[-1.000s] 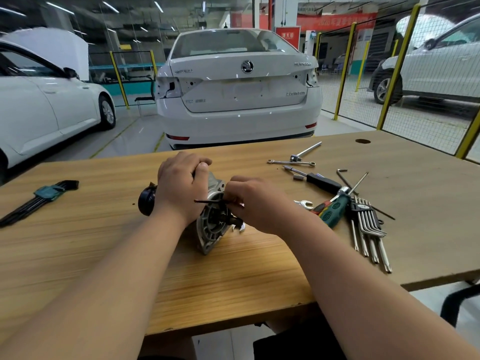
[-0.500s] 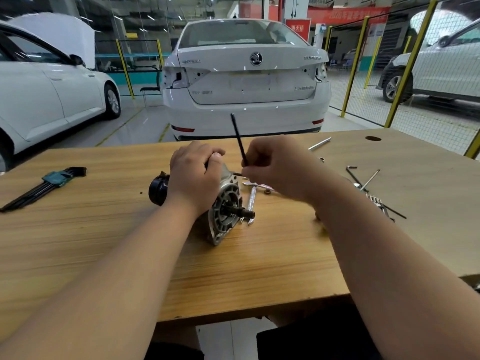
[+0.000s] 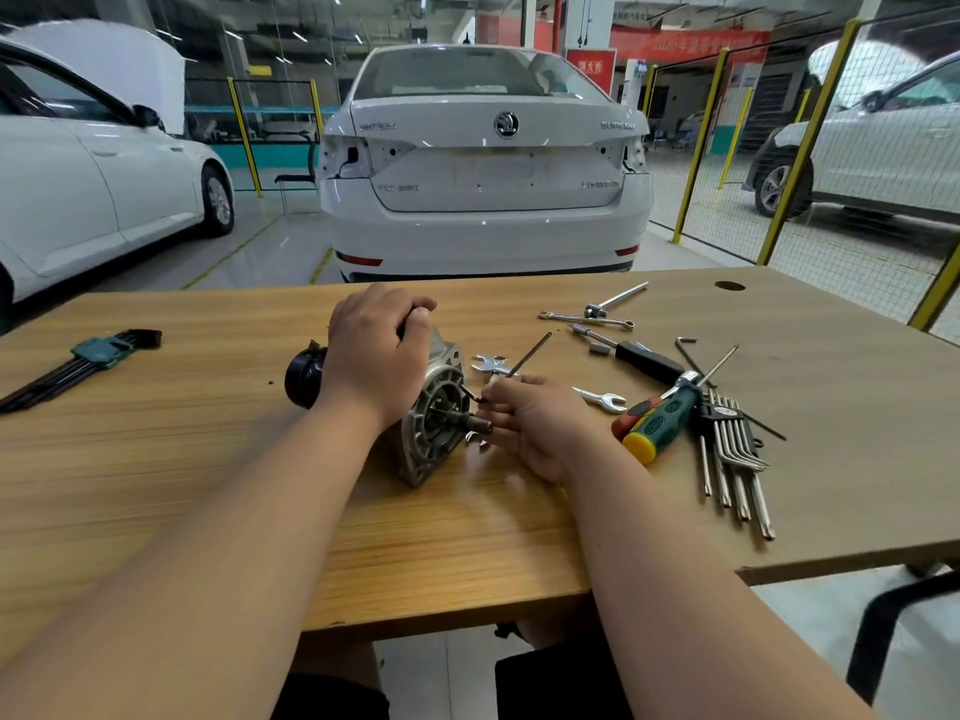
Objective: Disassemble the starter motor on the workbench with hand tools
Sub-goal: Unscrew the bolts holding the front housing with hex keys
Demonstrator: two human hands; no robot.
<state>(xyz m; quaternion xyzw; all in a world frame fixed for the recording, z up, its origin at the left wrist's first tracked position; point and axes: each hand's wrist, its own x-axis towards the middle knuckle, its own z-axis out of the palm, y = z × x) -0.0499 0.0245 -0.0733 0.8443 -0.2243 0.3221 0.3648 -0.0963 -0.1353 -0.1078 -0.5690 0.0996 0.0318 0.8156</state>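
Starter motor [image 3: 436,423] on its side, middle of the workbench [image 3: 208,459].
I see the left hand [image 3: 379,350] curled over its housing (fingers wrapped), the right hand [image 3: 540,423] pinching a black hex key [image 3: 525,356] at its front face.

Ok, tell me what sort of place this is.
Most likely a car repair workshop, perhaps a training one. A white sedan with its tail lights removed stands behind the wooden workbench, another white car has its hood raised, and hex keys and a screwdriver lie beside a starter motor.
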